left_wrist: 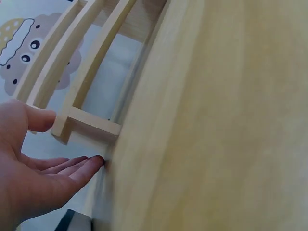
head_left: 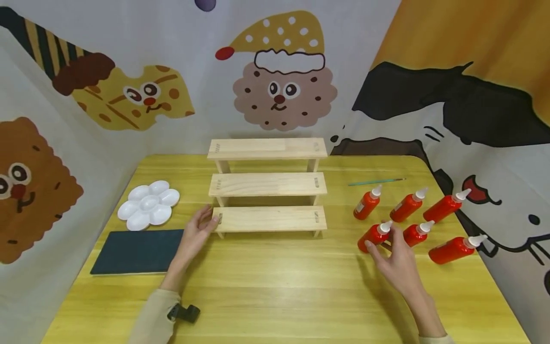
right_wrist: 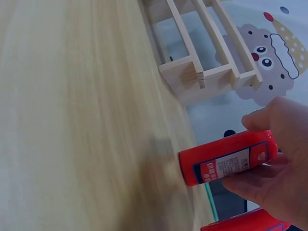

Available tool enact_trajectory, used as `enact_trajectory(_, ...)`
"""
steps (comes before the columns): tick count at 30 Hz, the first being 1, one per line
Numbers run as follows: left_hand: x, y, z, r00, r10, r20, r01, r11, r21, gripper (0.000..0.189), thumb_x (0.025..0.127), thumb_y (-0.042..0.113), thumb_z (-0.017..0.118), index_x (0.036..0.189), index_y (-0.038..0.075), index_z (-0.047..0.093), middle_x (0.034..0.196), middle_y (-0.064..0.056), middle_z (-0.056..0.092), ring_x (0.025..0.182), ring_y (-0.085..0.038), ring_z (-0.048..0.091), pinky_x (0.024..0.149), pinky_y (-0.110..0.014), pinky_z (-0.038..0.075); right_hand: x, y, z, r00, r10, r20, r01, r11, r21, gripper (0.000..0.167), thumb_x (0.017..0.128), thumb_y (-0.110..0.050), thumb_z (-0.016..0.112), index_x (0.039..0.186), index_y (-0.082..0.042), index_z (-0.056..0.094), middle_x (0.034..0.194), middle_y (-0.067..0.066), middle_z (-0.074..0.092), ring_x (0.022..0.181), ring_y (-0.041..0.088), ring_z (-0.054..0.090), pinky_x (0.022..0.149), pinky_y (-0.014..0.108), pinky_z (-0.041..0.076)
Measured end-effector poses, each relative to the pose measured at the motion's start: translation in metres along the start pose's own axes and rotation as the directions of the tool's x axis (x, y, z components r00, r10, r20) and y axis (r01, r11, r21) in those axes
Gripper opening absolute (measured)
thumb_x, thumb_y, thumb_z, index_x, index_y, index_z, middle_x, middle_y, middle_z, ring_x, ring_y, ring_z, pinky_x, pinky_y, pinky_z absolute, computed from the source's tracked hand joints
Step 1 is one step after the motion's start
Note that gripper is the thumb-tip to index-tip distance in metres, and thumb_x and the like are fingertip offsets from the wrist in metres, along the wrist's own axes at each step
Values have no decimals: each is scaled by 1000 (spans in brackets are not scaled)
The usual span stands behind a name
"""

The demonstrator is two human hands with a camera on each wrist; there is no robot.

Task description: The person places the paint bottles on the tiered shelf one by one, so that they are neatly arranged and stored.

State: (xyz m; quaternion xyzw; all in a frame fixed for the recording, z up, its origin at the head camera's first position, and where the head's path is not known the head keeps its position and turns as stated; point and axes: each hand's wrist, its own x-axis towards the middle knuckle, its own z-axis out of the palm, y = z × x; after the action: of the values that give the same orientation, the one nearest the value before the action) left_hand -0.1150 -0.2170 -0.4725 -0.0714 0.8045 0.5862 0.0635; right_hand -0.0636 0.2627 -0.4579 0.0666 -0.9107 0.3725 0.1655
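A three-step wooden display stand [head_left: 268, 219] is at the middle of the table. My left hand [head_left: 197, 234] is at the left end of its lowest step. In the left wrist view the thumb [left_wrist: 41, 119] is by the step's corner, and the fingers extend below it, fairly straight. My right hand [head_left: 399, 267] holds a red squeeze bottle [head_left: 373, 237] with a white nozzle cap, thumb on one side and fingers on the other. The right wrist view shows the bottle's printed label [right_wrist: 233, 163]. Whether its base touches the table I cannot tell.
More red bottles [head_left: 442, 209] stand around the right hand, one at the far right [head_left: 451, 251]. Behind them lies a thin green paintbrush [head_left: 374, 182]. At left are a white flower-shaped palette [head_left: 149, 204] and a dark rectangular board [head_left: 135, 252]. Printed cloth [head_left: 279, 95] hangs behind the table.
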Motion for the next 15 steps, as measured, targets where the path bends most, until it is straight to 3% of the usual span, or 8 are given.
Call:
enact_trajectory(3,-1,-4,4,1000,0,-7,0,1000,-7,67,105,33,58,159,5,29,159,-25,37,143,-42,42,115,-52,40,-5,4,1,1000,-5,-1,5,1000,15,52,87,4,76,129,8,46,111,18,66,103,-14,51,87,-1,42)
enact_trajectory(5,-2,-7,6,1000,-17,-10,17,1000,-13,67,105,34,59,159,6,31,159,-25,37,144,-42,41,116,-52,39,-6,6,2,1000,-9,0,9,1000,22,50,87,5,74,128,8,47,111,18,66,105,-20,46,87,0,43)
enact_trajectory(10,-3,-12,6,997,-77,-20,75,995,-68,67,104,35,60,159,9,33,159,-26,37,146,-39,39,116,-51,38,-6,10,4,999,-33,-16,33,999,41,48,87,9,73,127,9,48,111,20,67,105,-21,47,87,0,43)
enact_trajectory(15,0,-10,6,995,-87,-39,82,990,-113,66,102,35,63,158,11,37,157,-28,39,145,-38,40,109,-43,48,-5,12,7,997,-59,-50,63,995,76,47,84,14,72,124,11,49,109,21,67,105,-19,50,87,2,45)
